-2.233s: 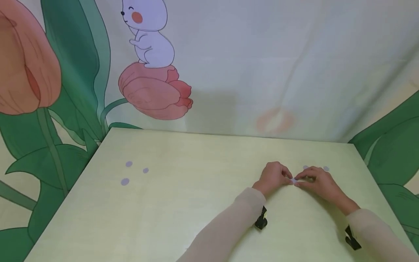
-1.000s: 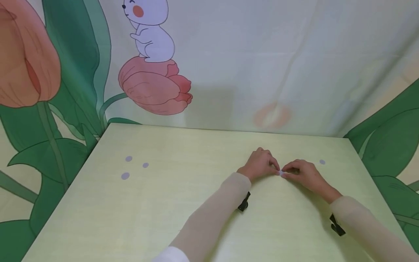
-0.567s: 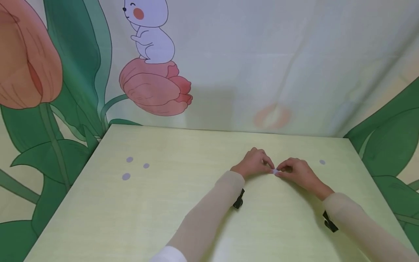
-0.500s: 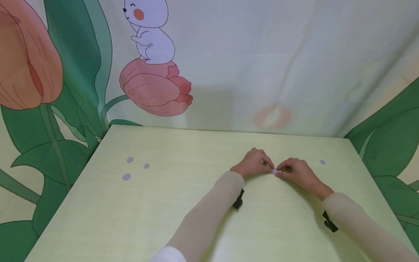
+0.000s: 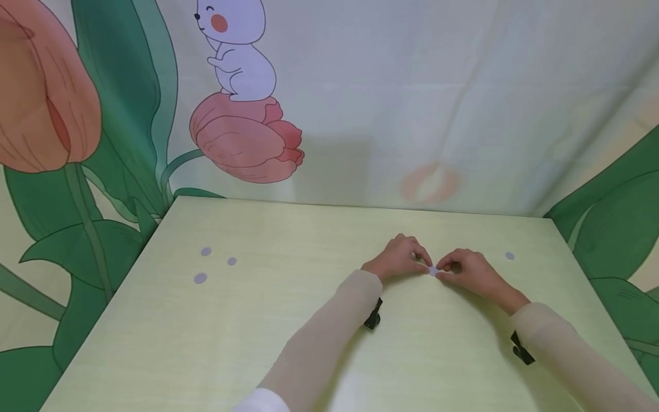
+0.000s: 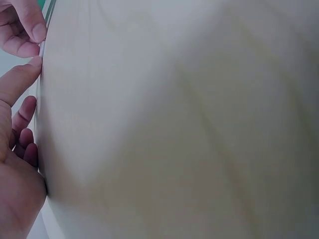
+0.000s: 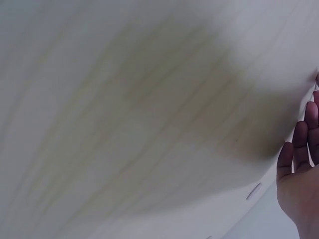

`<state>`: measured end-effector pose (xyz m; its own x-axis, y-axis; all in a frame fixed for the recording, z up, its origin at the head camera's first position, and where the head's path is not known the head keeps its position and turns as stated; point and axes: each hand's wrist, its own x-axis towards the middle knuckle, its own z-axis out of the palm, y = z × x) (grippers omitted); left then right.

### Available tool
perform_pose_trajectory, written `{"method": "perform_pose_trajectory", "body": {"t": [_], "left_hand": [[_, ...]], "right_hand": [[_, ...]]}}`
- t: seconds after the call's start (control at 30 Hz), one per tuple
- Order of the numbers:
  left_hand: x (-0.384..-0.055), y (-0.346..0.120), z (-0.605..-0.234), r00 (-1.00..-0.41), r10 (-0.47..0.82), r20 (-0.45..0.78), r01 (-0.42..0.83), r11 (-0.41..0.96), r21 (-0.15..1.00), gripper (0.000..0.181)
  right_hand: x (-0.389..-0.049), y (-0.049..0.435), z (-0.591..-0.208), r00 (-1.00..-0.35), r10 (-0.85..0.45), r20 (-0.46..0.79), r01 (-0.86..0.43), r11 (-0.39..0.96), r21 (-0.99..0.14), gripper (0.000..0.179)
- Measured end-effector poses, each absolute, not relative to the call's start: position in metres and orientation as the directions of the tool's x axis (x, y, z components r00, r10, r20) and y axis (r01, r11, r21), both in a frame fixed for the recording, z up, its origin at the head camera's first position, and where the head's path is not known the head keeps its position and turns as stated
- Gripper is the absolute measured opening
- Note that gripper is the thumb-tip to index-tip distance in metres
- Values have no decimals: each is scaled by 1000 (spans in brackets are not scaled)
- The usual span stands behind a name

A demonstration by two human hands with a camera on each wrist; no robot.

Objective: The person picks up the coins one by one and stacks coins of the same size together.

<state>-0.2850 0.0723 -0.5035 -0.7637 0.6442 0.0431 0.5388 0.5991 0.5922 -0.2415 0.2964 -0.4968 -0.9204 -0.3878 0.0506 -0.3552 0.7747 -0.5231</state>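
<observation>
Nearest, a beige left sleeve (image 5: 324,337) is bordered by white cloth (image 5: 264,400) at the lower edge of view, and a beige right sleeve (image 5: 571,349) is seen opposite. Black devices (image 5: 521,349) are worn at the wrists. By the left hand (image 5: 396,260), one side of a small lilac disc (image 5: 433,272) is pinched, thumb and index finger nearly closed (the other fingers are loosely bent). The opposite side is pinched likewise by the right hand (image 5: 476,276). The disc is held between the fingertips, over the right half of a pale yellow table (image 5: 206,349). Farther right, another disc (image 5: 509,256) is laid; well to the left, three discs (image 5: 200,278) are grouped. Behind, a printed backdrop (image 5: 350,68) is hung.
</observation>
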Motion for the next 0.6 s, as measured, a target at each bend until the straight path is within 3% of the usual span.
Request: {"method": "perform_pose_trajectory", "body": {"t": [0.4, 0.6], "left_hand": [[-280, 60, -498, -753, 655, 60, 542, 567, 620, 14], [-281, 53, -501, -751, 654, 88, 577, 587, 567, 13]], "right_hand": [[-243, 284, -500, -912, -408, 55, -369, 751, -547, 14], [-244, 276, -500, -905, -420, 71, -387, 740, -550, 13]]}}
